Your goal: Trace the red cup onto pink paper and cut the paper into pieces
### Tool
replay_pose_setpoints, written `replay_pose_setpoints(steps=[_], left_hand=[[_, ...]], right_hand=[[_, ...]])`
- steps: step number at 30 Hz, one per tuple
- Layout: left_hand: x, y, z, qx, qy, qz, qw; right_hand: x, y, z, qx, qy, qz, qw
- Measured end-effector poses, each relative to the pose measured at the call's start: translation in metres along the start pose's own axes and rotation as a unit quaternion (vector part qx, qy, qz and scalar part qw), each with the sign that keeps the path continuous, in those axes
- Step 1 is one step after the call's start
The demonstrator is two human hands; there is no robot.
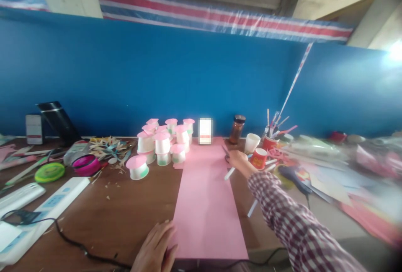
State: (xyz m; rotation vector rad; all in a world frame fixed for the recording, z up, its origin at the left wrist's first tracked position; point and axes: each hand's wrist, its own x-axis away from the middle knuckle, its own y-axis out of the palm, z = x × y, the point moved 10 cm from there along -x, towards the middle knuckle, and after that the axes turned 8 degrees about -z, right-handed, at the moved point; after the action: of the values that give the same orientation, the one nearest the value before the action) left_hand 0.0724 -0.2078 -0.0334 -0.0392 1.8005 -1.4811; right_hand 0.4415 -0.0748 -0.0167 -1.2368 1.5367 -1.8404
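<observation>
A long sheet of pink paper [205, 205] runs from the table's front edge toward the blue partition. My left hand [157, 244] lies at its near left edge, fingers stretched out, holding nothing. My right hand [239, 161] reaches to the far right side of the sheet, its fingers closed on a dark slim tool [225, 151], perhaps scissors; blur hides the details. A white stick [230, 173] lies just below that hand. Left of the sheet stand several white paper cups [162, 146] with pink paper tops, some of them stacked. One such cup [138, 169] stands nearer to me.
Beyond my right hand are a brown jar [238, 129], a white cup [252, 142] and a red cup [259, 159]. A glue gun [293, 178] lies beside my right sleeve. On the left are a power strip [52, 209], tape rolls [86, 165] and a black cable [75, 242].
</observation>
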Motion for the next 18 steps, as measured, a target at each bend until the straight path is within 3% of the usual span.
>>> replay_pose_setpoints(steps=[18], left_hand=[[-0.002,-0.002,-0.001,0.001,-0.01,-0.002,1.0]], right_hand=[[-0.017,0.0,0.007,-0.056,-0.014,0.03,0.998]])
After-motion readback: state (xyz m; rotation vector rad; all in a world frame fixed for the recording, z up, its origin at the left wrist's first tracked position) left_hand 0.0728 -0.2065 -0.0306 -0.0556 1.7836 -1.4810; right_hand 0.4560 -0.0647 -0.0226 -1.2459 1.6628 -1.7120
